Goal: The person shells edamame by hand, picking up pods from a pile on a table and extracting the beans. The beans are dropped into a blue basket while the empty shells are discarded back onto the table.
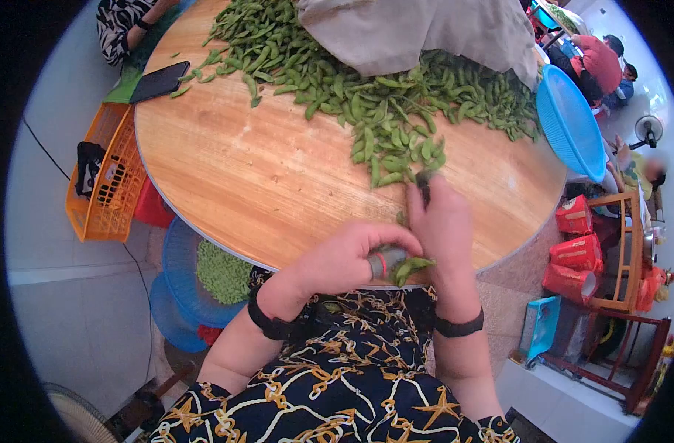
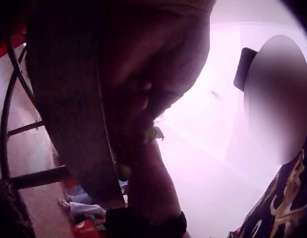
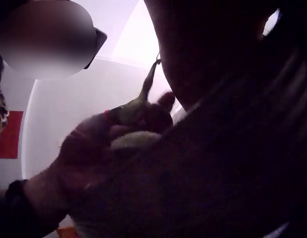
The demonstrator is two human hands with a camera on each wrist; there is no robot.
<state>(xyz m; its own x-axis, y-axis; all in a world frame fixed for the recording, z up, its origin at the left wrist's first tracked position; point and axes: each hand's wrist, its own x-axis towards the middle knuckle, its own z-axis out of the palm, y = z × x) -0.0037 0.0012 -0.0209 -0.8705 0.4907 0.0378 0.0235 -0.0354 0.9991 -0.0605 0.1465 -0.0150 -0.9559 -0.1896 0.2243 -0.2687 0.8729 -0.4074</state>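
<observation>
In the head view, my left hand [image 1: 341,255] is at the table's near edge, fingers curled round green pods [image 1: 411,270]; a grey cover with a red band is on one finger. Just right of it, my right hand [image 1: 442,221] has its fingers by the near tip of the pod pile [image 1: 389,151]; something dark is at its fingertips, and whether they grip a pod is unclear. A small pod part lies between the hands. In the right wrist view, pods [image 3: 136,140] show at the left hand [image 3: 89,148]. The left wrist view is dark.
A grey cloth [image 1: 425,33] covers part of the pile on the round wooden table [image 1: 241,170]. A black phone [image 1: 160,81] lies at the left edge, a blue basket [image 1: 569,122] at the right. Shelled beans [image 1: 222,273] fill a blue basket below left. Other people sit farther off.
</observation>
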